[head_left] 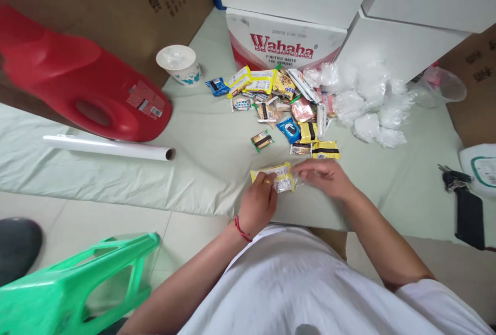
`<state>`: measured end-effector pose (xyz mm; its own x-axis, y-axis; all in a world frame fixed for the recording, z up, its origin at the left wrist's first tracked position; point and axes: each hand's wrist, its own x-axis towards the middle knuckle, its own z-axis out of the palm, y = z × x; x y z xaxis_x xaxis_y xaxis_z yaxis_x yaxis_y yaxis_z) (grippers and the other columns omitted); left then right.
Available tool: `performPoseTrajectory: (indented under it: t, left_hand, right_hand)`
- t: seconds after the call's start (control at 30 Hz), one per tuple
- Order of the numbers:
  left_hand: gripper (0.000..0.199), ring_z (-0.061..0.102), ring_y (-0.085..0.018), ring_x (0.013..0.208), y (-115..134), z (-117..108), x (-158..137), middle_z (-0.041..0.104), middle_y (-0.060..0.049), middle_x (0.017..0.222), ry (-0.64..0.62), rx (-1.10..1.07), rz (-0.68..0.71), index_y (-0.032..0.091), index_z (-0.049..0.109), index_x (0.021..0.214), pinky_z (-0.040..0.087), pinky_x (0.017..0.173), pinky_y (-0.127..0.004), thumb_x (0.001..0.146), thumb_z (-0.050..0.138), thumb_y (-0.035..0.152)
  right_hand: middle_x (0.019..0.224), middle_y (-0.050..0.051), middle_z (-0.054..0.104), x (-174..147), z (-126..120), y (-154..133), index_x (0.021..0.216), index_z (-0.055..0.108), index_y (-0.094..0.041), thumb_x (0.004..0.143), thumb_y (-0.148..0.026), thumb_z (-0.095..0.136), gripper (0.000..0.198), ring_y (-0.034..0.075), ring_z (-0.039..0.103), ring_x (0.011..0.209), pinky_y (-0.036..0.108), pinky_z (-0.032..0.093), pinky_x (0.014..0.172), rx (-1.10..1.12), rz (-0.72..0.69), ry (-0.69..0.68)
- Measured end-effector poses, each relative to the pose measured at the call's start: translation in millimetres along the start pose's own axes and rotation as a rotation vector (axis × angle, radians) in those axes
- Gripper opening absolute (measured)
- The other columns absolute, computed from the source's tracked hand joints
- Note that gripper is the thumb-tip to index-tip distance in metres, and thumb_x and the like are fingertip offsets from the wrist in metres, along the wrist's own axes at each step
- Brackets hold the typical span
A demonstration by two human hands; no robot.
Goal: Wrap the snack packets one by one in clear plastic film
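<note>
A yellow-edged snack packet (284, 176) lies near the table's front edge, with what looks like a clear plastic bag (299, 182) around its right end. My left hand (259, 198), wearing a red cord bracelet (242, 230), presses and grips the packet from the left. At the right end, my right hand (327, 176) has its thumb and fingers pinched on the clear plastic, slightly blurred. Just beyond both hands spreads a pile of small wrapped snacks (289, 131) in yellow, blue and other colours. A single small snack packet (262, 140) lies apart at the pile's left.
Crumpled clear plastic bags (368, 100) are heaped right of the snacks. Behind stands a Wahaha carton (287, 41). To the left are a paper cup (186, 74), a red jug (143, 113) and a white roll (108, 146). Keys (455, 177) and a black phone (469, 216) lie right.
</note>
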<state>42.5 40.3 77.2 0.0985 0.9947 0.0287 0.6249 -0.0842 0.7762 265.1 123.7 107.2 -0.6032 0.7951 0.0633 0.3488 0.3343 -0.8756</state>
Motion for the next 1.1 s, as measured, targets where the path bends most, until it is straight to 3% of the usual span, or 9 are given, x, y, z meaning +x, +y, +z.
performPoseTrajectory:
  t: [0.1,0.23,0.37,0.5,0.6,0.7,0.87,1.0,1.1]
  left_hand:
    - [0.040,0.071,-0.020,0.088,-0.6,2.9,0.6,0.067,-0.012,0.114,-0.091,0.297,0.071,0.018,0.063,0.133,0.056,0.074,-0.032,0.100,0.041,0.019]
    - [0.039,0.072,-0.021,0.086,0.7,9.2,3.9,0.069,-0.011,0.112,-0.084,0.491,0.084,0.017,0.062,0.134,0.054,0.066,-0.031,0.099,0.044,0.018]
    - [0.035,0.072,-0.020,0.084,-3.2,14.0,1.2,0.071,-0.010,0.109,-0.018,0.503,0.142,0.019,0.061,0.131,0.054,0.067,-0.030,0.102,0.042,0.018]
    - [0.033,0.071,-0.021,0.081,-7.1,13.8,2.0,0.072,-0.012,0.108,0.034,0.460,0.140,0.016,0.062,0.129,0.055,0.066,-0.031,0.101,0.044,0.018]
    - [0.030,0.071,-0.022,0.086,-6.8,11.1,7.2,0.072,-0.014,0.113,-0.032,0.443,0.151,0.016,0.068,0.119,0.055,0.065,-0.032,0.099,0.046,0.016]
    - [0.028,0.071,-0.022,0.089,-6.2,8.2,12.7,0.072,-0.013,0.114,-0.086,0.452,0.164,0.018,0.073,0.109,0.054,0.062,-0.031,0.096,0.048,0.013]
    - [0.031,0.072,-0.022,0.085,1.1,1.3,20.0,0.071,-0.012,0.116,-0.181,0.426,0.076,0.019,0.071,0.117,0.053,0.061,-0.032,0.096,0.049,0.014]
    - [0.033,0.073,-0.024,0.090,12.8,-6.4,24.8,0.068,-0.013,0.121,-0.331,0.414,-0.063,0.017,0.063,0.128,0.055,0.070,-0.034,0.099,0.046,0.017]
    - [0.029,0.071,-0.026,0.100,11.9,-10.3,28.5,0.068,-0.014,0.118,-0.333,0.317,-0.078,0.015,0.063,0.121,0.054,0.080,-0.035,0.097,0.047,0.014]
  right_hand:
    - [0.106,0.008,0.077,5.0,-14.4,7.7,0.116,0.073,-0.023,0.103,-0.049,0.050,0.037,0.024,0.069,0.094,0.037,0.053,0.085,-0.153,0.240,0.336]
    - [0.088,0.008,0.073,14.3,-7.4,24.6,0.111,0.073,-0.019,0.093,-0.051,0.064,0.038,0.025,0.062,0.085,0.035,0.048,0.077,-0.384,0.329,0.166]
    - [0.081,0.005,0.069,6.9,-4.9,35.1,0.095,0.073,-0.020,0.084,-0.033,0.070,0.017,0.023,0.060,0.081,0.032,0.044,0.072,-0.344,0.354,0.041]
    - [0.086,0.005,0.066,-7.8,-4.8,33.9,0.090,0.070,-0.020,0.089,-0.042,0.063,0.023,0.020,0.058,0.074,0.032,0.046,0.070,-0.236,0.356,0.158]
    - [0.079,0.002,0.063,-16.6,4.0,30.1,0.096,0.068,-0.021,0.087,-0.054,0.067,0.035,0.019,0.055,0.069,0.031,0.044,0.065,-0.237,0.473,0.194]
    - [0.071,0.001,0.058,-23.1,10.7,28.4,0.079,0.063,-0.022,0.087,-0.052,0.067,0.031,0.019,0.053,0.069,0.031,0.042,0.065,-0.254,0.487,0.171]
    - [0.071,-0.002,0.055,-16.4,17.7,11.7,0.085,0.060,-0.023,0.089,-0.051,0.063,0.029,0.016,0.048,0.063,0.028,0.039,0.060,-0.028,0.487,0.275]
    - [0.063,-0.005,0.050,7.8,48.4,-17.0,0.080,0.055,-0.023,0.091,-0.047,0.062,0.027,0.014,0.046,0.058,0.026,0.035,0.056,-0.023,0.468,0.273]
    - [0.066,-0.002,0.058,19.5,77.7,-31.1,0.082,0.057,-0.023,0.096,-0.037,0.054,0.020,0.016,0.053,0.061,0.027,0.039,0.059,-0.128,0.457,0.286]
